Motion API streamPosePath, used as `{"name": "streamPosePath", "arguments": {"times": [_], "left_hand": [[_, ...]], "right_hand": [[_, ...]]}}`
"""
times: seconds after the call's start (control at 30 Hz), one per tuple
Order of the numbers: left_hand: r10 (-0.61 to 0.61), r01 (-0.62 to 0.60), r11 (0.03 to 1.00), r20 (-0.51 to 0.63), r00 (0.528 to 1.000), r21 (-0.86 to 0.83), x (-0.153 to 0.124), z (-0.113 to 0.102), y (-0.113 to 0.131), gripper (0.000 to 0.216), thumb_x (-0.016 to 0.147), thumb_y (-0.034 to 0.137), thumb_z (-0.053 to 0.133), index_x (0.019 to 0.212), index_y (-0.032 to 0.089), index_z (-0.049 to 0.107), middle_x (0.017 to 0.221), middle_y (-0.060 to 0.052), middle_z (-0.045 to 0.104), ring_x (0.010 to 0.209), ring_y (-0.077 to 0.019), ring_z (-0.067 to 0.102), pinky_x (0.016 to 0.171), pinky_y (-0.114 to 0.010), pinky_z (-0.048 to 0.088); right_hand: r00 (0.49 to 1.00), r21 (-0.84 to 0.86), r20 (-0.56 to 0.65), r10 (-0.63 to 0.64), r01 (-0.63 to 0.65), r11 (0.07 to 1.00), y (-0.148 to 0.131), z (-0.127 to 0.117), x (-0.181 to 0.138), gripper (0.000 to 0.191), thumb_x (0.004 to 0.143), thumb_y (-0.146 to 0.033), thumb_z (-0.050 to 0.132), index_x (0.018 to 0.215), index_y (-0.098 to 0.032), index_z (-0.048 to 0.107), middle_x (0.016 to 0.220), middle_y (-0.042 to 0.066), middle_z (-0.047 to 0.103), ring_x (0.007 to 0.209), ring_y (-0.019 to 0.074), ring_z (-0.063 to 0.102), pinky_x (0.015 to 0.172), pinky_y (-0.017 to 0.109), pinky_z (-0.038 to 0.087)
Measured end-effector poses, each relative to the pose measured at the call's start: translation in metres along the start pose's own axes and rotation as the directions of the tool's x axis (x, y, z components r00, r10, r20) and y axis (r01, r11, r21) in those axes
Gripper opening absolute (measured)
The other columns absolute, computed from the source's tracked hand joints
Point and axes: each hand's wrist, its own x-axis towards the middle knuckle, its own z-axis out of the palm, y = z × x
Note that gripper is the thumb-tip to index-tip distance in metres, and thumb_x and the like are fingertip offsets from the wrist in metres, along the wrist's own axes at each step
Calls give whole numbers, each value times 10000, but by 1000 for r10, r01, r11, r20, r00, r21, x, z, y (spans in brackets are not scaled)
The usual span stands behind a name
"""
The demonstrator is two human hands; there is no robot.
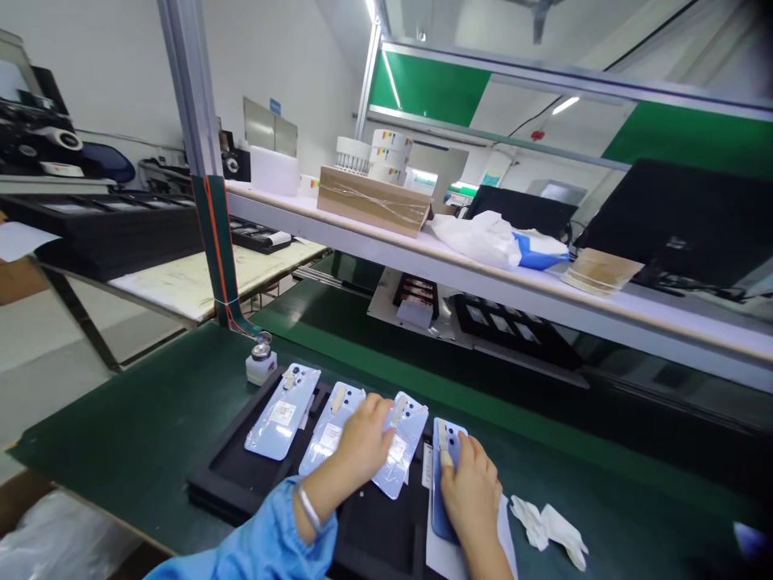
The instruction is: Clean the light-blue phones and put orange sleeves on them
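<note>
Several pale-blue smartphones lie back up over a black foam tray [229,479], with film, white labels and cream tabs on them. My left hand [364,439] bends its fingers and thumb over the left edge of the third smartphone [406,439], beside the second smartphone [319,451]. The leftmost smartphone [283,412] is untouched. My right hand [474,487] closes round the right side of the rightmost smartphone [444,515], its thumb by the cream tab. White sheets show under that phone. The fingertips of both hands are partly hidden.
A small dispenser bottle [262,362] stands behind the tray. Crumpled white gloves [549,524] lie right on the green tabletop [133,435]. A raised shelf [483,270] spans the bench, carrying label rolls [390,153], a cardboard box [371,197] and a monitor [682,225]. A metal post [193,97] rises left.
</note>
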Motion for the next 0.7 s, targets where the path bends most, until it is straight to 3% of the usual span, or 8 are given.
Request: {"name": "streamPosePath", "arguments": {"times": [0.1, 0.2, 0.3, 0.43, 0.57, 0.7], "left_hand": [[-87, 102, 986, -113, 990, 129, -12, -43, -38, 409, 901, 177, 476, 1309, 168, 514, 1313, -127, 498, 1221, -280, 459, 1054, -408, 383], [-161, 205, 948, -189, 969, 243, -25, -68, -74, 481, 886, 190, 516, 1351, 81, 468, 1384, -224, 422, 1271, -388, 385, 1055, -550, 344], [-188, 242, 920, -195, 963, 308, -37, -73, -95, 532, 826, 187, 612, 1332, 72, 496, 1416, -249, 406, 1273, -442, 373, 1022, -604, 357], [-125, 172, 932, -164, 979, 318, -41, -69, -95, 470, 860, 217, 588, 1314, 112, 529, 1401, -198, 463, 1295, -368, 396, 1075, -529, 357], [-5, 33, 961, -104, 995, 276, -20, -77, -93, 353, 914, 197, 481, 1246, 182, 599, 1335, -123, 552, 1256, -295, 454, 1090, -453, 369], [-18, 42, 967, -97, 995, 250, 23, -90, -119, 400, 911, 170, 421, 1277, 154, 582, 1367, -153, 533, 1289, -324, 427, 1098, -502, 341]], "right_hand": [[994, 77, -95, -58, 66, 995, 0, 5, -1, 532, 924, -380, 337, 1321, -90, 541, 1341, 193, 522, 1205, 392, 468, 976, 535, 399], [977, 127, -158, -146, 166, 978, -2, 10, -1, 529, 915, -392, 365, 1293, -81, 566, 1311, 199, 541, 1186, 388, 473, 976, 536, 400], [954, 180, -202, -222, 259, 949, 0, 13, -1, 504, 924, -390, 385, 1274, -82, 575, 1278, 198, 559, 1171, 368, 482, 975, 529, 410], [932, 238, -226, -282, 334, 912, 0, 15, -2, 427, 938, -366, 415, 1220, -106, 603, 1226, 180, 592, 1138, 343, 506, 969, 531, 426], [897, 272, -221, -383, 434, 859, -12, 14, -5, 302, 941, -314, 464, 1120, -156, 648, 1197, 149, 616, 1136, 316, 527, 978, 524, 436], [871, 286, -229, -435, 487, 825, -18, 16, -6, 230, 929, -259, 495, 1075, -190, 660, 1161, 122, 634, 1103, 296, 556, 960, 512, 462]]}}
